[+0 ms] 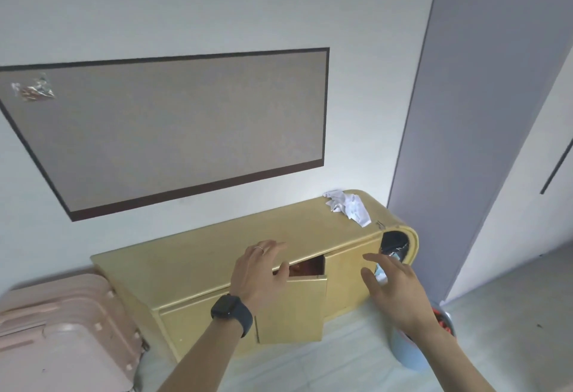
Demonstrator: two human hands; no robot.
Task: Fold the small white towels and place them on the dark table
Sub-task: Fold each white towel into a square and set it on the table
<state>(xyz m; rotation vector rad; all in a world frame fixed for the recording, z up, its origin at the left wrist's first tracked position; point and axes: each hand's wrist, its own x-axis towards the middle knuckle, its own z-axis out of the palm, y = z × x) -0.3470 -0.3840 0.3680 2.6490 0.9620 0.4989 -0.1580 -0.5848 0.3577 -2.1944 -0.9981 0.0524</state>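
View: head camera, looking down at your two hands in front of a low cabinet.
Small white towels (348,205): a crumpled white heap on the far right end of the cabinet top, well apart from both of your hands; you cannot tell how many pieces lie in it.
Yellow cabinet (186,270): stands against the white wall, its top running from near left to far right.
Cabinet door (291,311): swung partly outward toward you, showing a dark reddish gap behind its upper edge.
Left hand (260,270): your fingers lie stretched and close together over the front edge of the cabinet top, blurred at the tips; your thumb points down at the upper edge of the door. It holds nothing that you can see.
Watch (231,311): a dark band on your left wrist.
Ring (259,249): on one finger of your left hand.
Right hand (393,286): raised in front of the right part of the cabinet, fingers spread apart and straight, holding nothing.
Round opening (393,244): at the right end of the cabinet, dark inside; its contents are unclear.
Pink suitcase (62,329): near left, just beside the cabinet.
Light blue bin (409,351): on the floor below your right forearm.
Wall panel (173,125): a dark-framed grey-brown rectangle above the cabinet.
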